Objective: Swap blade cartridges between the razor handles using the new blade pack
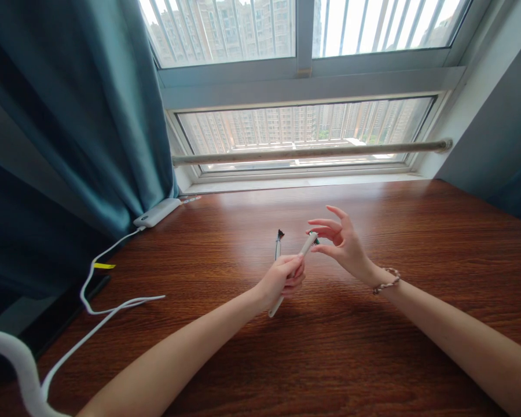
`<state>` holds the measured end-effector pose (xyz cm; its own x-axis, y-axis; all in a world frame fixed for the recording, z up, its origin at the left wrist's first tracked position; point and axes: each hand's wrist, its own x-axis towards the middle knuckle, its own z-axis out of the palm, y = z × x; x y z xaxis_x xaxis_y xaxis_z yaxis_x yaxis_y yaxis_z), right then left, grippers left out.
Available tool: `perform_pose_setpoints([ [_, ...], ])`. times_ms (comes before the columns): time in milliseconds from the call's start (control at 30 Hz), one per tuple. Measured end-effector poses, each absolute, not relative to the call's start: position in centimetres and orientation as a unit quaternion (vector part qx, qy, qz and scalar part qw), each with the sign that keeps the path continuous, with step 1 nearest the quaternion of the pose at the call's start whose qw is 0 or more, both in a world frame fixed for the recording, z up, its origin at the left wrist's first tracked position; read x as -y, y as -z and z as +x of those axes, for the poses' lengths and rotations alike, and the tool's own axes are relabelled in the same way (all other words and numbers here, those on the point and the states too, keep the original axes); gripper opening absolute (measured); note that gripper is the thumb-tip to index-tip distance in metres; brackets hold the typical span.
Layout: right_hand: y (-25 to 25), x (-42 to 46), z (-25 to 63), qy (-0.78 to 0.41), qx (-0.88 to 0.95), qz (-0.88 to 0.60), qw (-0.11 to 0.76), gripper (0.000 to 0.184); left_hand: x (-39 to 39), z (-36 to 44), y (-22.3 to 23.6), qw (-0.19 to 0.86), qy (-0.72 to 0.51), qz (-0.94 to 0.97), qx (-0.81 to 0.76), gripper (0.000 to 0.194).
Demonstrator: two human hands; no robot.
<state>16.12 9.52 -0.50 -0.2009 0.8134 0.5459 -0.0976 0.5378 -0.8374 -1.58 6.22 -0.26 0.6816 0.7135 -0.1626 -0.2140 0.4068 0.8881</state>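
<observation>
**Left hand (286,277) has the pale stick (309,244)**

We hold it closed mid-length, stick slanting up toward our right hand (346,246). Right thumb and fingers curve about the stick's upper end; can't tell if they grip. Black-headed tool (278,247) just beyond left hand, over wood-grain table (217,249).

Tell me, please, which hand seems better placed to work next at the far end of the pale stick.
Probably the right hand: its fingers curve open beside that end, while the left hand grips the pale stick further down.
</observation>
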Motion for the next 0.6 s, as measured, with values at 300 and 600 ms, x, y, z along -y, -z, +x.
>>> perform_pose_setpoints([
  [300, 0.34, -9.63, 16.5, -0.341, 0.668, -0.318, 0.58, 0.073, -6.65, -1.7, 0.72, 0.787, -0.287, 0.453, -0.305, 0.038],
  [600, 0.77, -9.84, 16.73, -0.349, 0.687, -0.307, 0.559, 0.076, -6.44, -1.82, 0.42, 0.827, -0.256, 0.433, -0.249, 0.036],
])
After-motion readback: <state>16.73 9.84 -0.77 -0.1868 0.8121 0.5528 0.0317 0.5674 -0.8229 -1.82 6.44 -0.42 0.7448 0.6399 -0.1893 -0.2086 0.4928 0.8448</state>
